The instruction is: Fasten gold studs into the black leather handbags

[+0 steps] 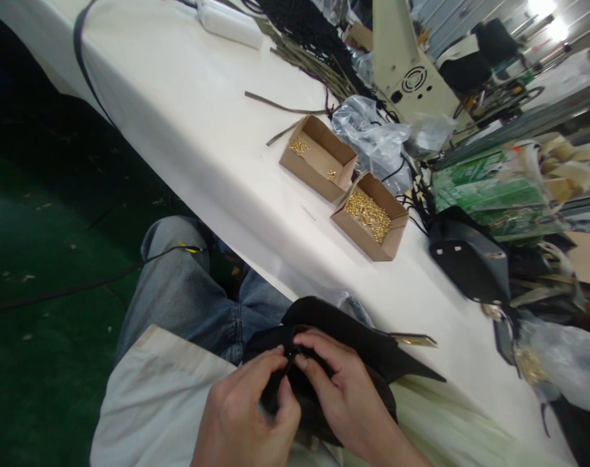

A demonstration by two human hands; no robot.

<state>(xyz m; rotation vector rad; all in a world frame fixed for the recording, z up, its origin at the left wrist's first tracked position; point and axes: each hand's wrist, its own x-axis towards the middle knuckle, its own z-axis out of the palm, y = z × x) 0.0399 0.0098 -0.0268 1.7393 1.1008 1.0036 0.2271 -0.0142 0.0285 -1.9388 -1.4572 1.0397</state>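
A black bag [343, 324], soft and partly folded, lies across my lap against the table edge. My left hand [253, 402] is closed, thumb and fingers pinching a thin dark piece at the bag's near side. Opposite it, my right hand [341, 383] pinches the bag's black material, its fingertips almost meeting those of the left. What exactly sits between the fingertips is too small and dark to make out. A gold-coloured metal bar [414, 339] juts out from the bag's right side over the table.
On the white table [188, 117] stand two cardboard boxes; the nearer box [367, 217] holds many small gold metal pieces, the farther box [319, 155] only a few. Beyond are clear plastic bags [370, 133], dark cords [319, 39] and a finished-looking black bag [467, 253].
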